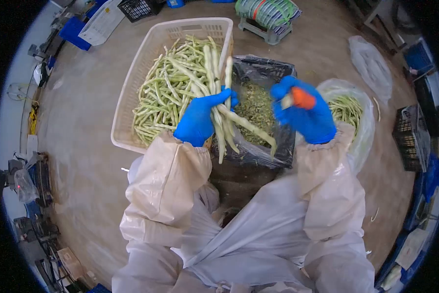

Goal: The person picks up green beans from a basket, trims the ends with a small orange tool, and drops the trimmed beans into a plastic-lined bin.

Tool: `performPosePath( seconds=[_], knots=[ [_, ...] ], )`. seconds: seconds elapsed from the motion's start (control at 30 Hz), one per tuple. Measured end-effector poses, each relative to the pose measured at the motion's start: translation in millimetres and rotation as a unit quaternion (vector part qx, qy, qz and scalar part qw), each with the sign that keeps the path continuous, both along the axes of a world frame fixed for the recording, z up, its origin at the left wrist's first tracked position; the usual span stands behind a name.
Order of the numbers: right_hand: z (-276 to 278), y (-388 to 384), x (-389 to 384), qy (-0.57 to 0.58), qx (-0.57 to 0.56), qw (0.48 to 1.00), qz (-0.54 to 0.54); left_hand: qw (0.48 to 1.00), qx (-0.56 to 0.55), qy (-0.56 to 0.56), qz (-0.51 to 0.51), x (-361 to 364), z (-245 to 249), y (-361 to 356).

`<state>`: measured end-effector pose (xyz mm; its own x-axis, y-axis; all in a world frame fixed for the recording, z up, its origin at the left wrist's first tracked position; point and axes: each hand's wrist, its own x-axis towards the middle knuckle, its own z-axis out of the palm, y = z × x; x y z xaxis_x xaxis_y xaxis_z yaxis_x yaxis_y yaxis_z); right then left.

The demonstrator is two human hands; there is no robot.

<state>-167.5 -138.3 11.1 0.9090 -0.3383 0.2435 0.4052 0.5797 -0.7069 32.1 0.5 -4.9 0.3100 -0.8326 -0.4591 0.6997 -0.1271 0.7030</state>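
My left hand [195, 119], in a blue glove, is closed around a bunch of long pale green beans [251, 126]; their ends stick out on both sides of the fist. A white plastic crate [126, 110] heaped with similar beans [158, 95] stands beneath and beside that hand. My right hand [310, 117], also gloved in blue, grips an orange-handled tool [303, 98], whose working end is blurred. Between the hands sits a black crate [266, 63] lined with dark plastic, holding small green trimmings [253, 100].
Right of me, an open clear plastic bag [366, 139] contains thinner beans [345, 110]. Another plastic bag [371, 66] lies on the floor beyond it. A bundle [268, 12] rests on a small stool [266, 34]. Black crate [410, 139] at far right; white basket [101, 24] at upper left.
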Motion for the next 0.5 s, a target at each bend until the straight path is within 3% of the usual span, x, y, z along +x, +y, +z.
performPosePath(
  seconds=[0.1, 0.17, 0.27, 0.37, 0.5],
  knots=[
    [-1, -30, -7, -0.039, 0.160, 0.986, 0.030, 0.999, -0.004, -0.007, 0.036, 14, 2, 2],
    [6, -37, -12, 0.007, 0.131, 0.991, -0.035, 0.999, -0.025, -0.001, 0.046, 20, -2, 4],
    [4, -20, 6, 0.151, 0.000, 0.977, -0.150, 0.998, -0.041, 0.000, 0.041, 19, 1, 1],
    [-17, -16, 16, 0.219, -0.012, 0.971, -0.096, 0.998, -0.058, 0.010, 0.025, 17, 1, 0],
    [-35, -8, 25, 0.362, -0.124, 0.923, -0.018, 0.997, -0.067, -0.015, 0.029, 17, 2, 2]
  ],
)
